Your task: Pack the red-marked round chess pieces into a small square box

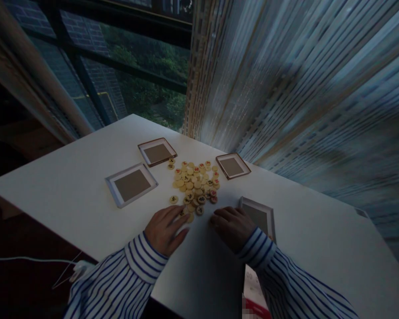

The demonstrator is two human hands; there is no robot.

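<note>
A loose heap of xiangqi pieces [194,180], pale round discs with red or black characters, lies on the white table [295,266]. Some are turned blank side up, and a few overlap. My left hand [166,228] rests at the heap's near left edge, its fingers stretched out and the tips touching or just over a couple of pieces. To the right, my right hand [231,225] lies low by the table with fingers loosely bent and nothing visible in them. Its fingertips are dim, a short way from the nearest discs.
Shallow trays with grey-brown bottoms surround the heap: one at left [132,184], one at far left [157,151], one at far right [233,166], and one partly behind my right hand [257,215]. A red-and-white box [254,292] is below my right forearm. Curtains and a window border the table.
</note>
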